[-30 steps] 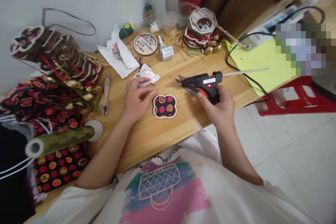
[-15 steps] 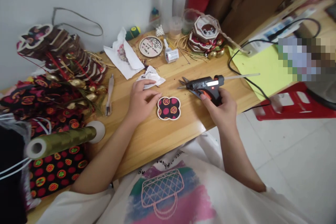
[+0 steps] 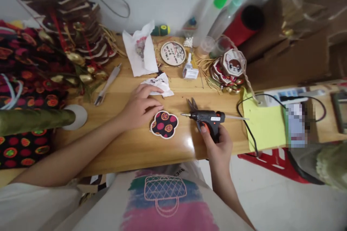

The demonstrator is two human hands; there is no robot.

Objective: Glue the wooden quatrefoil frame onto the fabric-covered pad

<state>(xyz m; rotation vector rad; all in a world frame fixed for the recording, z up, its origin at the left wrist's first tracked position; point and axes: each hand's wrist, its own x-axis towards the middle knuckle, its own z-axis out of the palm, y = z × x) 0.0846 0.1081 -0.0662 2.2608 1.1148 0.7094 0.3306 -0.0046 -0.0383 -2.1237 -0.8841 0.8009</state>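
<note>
My right hand [image 3: 218,148] grips the handle of a black glue gun [image 3: 207,118] with an orange trigger; its nozzle points left, a little right of a flower-shaped piece [image 3: 164,124] covered in dark fabric with red and orange dots. My left hand [image 3: 139,105] rests on the wooden table [image 3: 130,144] with its fingertips touching the piece's upper left edge. Scissors [image 3: 193,103] lie just behind the glue gun.
A crumpled paper scrap [image 3: 159,82], a white cloth [image 3: 141,52], a round printed disc [image 3: 173,53] and bottles [image 3: 217,11] sit at the back. Stacked ornaments [image 3: 67,25] and dotted fabric [image 3: 24,79] fill the left. A yellow sheet [image 3: 264,124], black cord [image 3: 248,126] and power strip [image 3: 284,95] lie right.
The view has swung right and down, so everything sits differently in frame. My right hand has brought the glue gun's nozzle closer to the fabric piece; my left hand stays at its edge.
</note>
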